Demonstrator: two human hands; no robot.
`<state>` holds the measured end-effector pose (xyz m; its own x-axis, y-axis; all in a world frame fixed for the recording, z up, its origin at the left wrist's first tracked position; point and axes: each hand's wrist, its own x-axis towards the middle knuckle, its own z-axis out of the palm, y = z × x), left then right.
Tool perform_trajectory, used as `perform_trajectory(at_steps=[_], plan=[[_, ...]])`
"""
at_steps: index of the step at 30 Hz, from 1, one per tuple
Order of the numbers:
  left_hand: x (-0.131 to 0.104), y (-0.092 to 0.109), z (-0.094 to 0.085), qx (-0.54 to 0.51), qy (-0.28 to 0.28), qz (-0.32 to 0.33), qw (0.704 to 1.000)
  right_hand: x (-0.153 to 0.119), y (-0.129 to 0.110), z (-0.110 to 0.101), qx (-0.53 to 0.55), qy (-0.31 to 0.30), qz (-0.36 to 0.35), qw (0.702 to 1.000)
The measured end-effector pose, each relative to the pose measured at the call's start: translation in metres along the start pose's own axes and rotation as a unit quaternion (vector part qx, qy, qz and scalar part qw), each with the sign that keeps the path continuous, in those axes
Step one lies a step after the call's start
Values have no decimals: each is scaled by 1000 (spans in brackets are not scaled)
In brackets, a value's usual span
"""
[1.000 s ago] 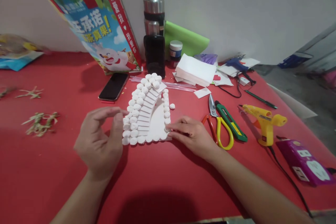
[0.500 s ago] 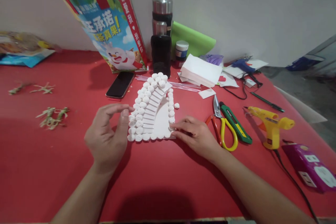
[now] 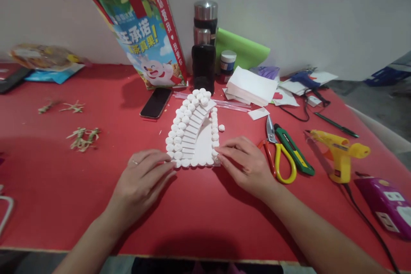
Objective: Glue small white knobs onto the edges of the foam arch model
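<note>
In the middle of the table sits a small white staircase model (image 3: 203, 143) on a flat base, its edges lined with white round pieces that look like little rolled discs. My left hand (image 3: 144, 180) rests at the model's near left corner, fingers stretched out and tips touching the edge. At the near right corner, the thumb and forefinger of my right hand (image 3: 248, 165) close about a white round piece (image 3: 215, 153) on the base's border; the fingertips partly cover it. One loose white round piece (image 3: 221, 128) lies just right of the model.
Scissors (image 3: 276, 150), a green utility knife (image 3: 293, 150), a yellow glue gun (image 3: 340, 150) and a purple power strip (image 3: 383, 205) lie to the right. Behind are a phone (image 3: 156, 103), gift bag (image 3: 160, 51), flask (image 3: 205, 17) and white sheets (image 3: 253, 85). Straw-like knots (image 3: 83, 138) lie left.
My left hand has turned and lowered, its fingers now stretched to the model's near left corner. My right hand stays at the right border. The view has shifted slightly left.
</note>
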<state>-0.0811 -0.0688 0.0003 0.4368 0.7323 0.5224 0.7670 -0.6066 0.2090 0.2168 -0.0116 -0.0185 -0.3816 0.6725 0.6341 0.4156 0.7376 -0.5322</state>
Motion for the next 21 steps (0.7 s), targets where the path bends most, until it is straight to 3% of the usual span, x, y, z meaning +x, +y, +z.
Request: perform_trajectory(at_steps=[6, 16, 18, 21], plan=[[2, -1, 13, 26, -2, 22, 999, 0, 1, 0, -1, -10, -21, 1000], [-2, -3, 16, 21, -5, 10, 1000, -1, 3, -1, 1, -23, -4, 1000], [-2, 0, 13, 36, -12, 12, 999, -1, 3, -6, -7, -62, -14, 998], [2, 9, 11, 57, -16, 42, 997, -2, 1, -15, -39, -177, -39, 983]])
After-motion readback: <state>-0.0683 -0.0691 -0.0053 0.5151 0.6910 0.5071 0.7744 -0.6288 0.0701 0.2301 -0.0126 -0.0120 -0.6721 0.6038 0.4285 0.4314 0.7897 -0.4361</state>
